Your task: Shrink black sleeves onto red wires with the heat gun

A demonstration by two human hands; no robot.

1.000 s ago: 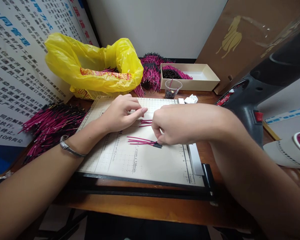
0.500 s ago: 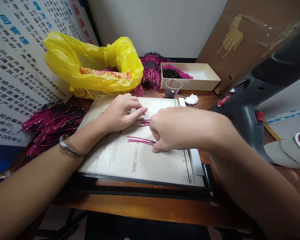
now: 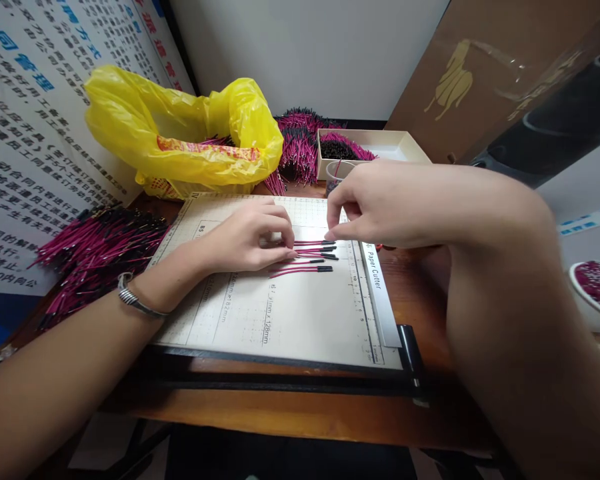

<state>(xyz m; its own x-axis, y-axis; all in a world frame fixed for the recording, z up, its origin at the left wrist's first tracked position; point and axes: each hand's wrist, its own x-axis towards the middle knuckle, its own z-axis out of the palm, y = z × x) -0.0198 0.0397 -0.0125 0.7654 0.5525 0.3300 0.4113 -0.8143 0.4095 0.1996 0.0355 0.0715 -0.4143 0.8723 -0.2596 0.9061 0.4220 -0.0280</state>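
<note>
Left hand (image 3: pixel 253 237): fingers curled, thumb and index tips almost meeting at left ends of magenta wires (image 3: pixel 325 269); can't tell if gripping. Right hand (image 3: pixel 370 203): thumb and index close together at black end of topmost one, grip unclear. Row lies on paper cutter (image 3: pixel 305 327), on tabletop (image 3: pixel 220 410). Right hand partly blocks clear cup (image 3: pixel 334 180) and cream box (image 3: pixel 414 145). Yellow bag (image 3: pixel 130 140) behind, wire pile (image 3: pixel 105 247) left.

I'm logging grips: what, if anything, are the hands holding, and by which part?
Left hand at the pink parts of some wires, right hand at the black end of the farthest; whether either grips cannot be told.
</note>
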